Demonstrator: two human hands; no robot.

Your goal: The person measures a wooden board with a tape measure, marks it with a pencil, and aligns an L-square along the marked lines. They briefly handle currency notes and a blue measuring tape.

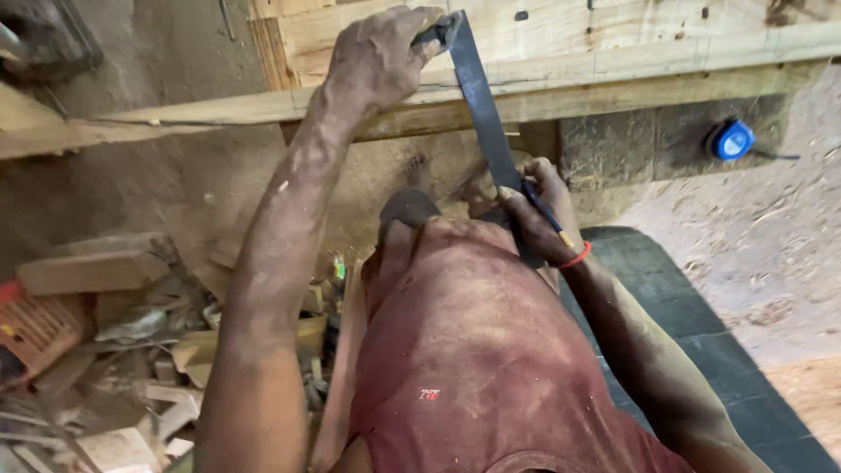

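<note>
Left hand (381,61): fingers closed over far end of dark metal ruler (482,114), pressing it on wooden plank (613,88). Ruler's long axis runs from plank's near edge back to right hand (536,215), which grips near end plus pencil (545,213). Blue tape measure (731,138) well apart, right.

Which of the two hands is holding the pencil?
The right hand, nearer the torso, grips the pencil against the dark metal square; the left hand holds the square's top.
</note>
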